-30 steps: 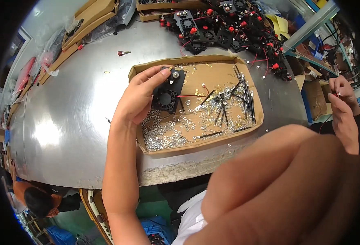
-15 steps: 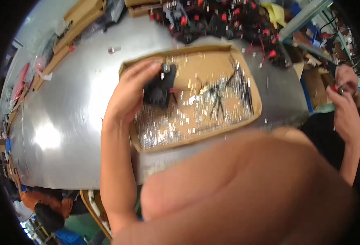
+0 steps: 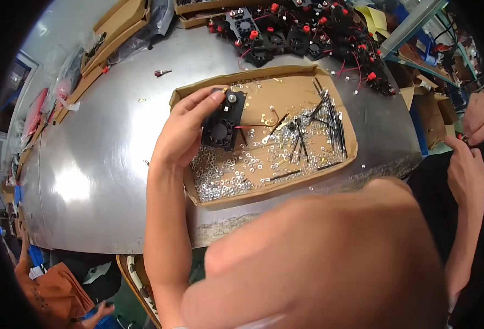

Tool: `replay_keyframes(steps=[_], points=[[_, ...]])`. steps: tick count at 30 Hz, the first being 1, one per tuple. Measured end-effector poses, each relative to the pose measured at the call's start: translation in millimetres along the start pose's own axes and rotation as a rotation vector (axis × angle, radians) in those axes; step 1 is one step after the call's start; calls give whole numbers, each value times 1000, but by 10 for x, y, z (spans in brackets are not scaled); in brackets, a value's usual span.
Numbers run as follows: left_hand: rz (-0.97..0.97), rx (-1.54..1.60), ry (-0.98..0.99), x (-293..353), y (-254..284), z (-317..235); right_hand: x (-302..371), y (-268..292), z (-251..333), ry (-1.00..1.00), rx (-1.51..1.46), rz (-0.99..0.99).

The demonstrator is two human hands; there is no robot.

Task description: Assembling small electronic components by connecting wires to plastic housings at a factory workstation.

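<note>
- Head view: the right hand (image 3: 318, 257) fills the lower middle, very near the lens and blurred. Whether its fingers are open or closed I cannot tell, nor whether it holds anything. It covers part of the near edge of the metal table (image 3: 110, 126).
- The left hand (image 3: 181, 129) grips a black fan unit (image 3: 220, 123) between thumb and fingers; the palm and fingers hide the unit's left side.
- At the lower left, a person in orange (image 3: 61, 290) is cut off by the dark fisheye rim. At the right, a co-worker's hands (image 3: 466, 151) meet around something small, too covered to make out.
- The fan unit is held over the left part of a cardboard tray (image 3: 291, 90), nearer its far left corner than its near right one.
- It is a flat black plate with a round fan at the near end and a silvery round fitting and a small white piece toward the far end. A red wire (image 3: 244, 126) runs from its right side over the tray.
- Small metal rings (image 3: 220, 183) lie scattered along the tray's near edge; black rods (image 3: 338, 129) lean along its right edge.
</note>
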State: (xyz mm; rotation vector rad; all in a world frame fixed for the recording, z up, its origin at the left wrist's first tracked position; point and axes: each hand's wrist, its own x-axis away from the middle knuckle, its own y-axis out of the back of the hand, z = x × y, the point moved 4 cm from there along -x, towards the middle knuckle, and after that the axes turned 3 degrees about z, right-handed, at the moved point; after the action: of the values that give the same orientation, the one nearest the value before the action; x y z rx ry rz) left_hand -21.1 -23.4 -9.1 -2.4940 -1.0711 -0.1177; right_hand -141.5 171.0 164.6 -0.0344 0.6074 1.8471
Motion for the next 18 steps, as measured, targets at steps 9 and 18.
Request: replay_keyframes(steps=[9, 18], points=[[-8, -34, -10, 36, 55, -30, -52, 49, -59, -32, 41, -26], [17, -14, -2, 5, -128, -65, -735, -643, 93, 84, -15, 102]])
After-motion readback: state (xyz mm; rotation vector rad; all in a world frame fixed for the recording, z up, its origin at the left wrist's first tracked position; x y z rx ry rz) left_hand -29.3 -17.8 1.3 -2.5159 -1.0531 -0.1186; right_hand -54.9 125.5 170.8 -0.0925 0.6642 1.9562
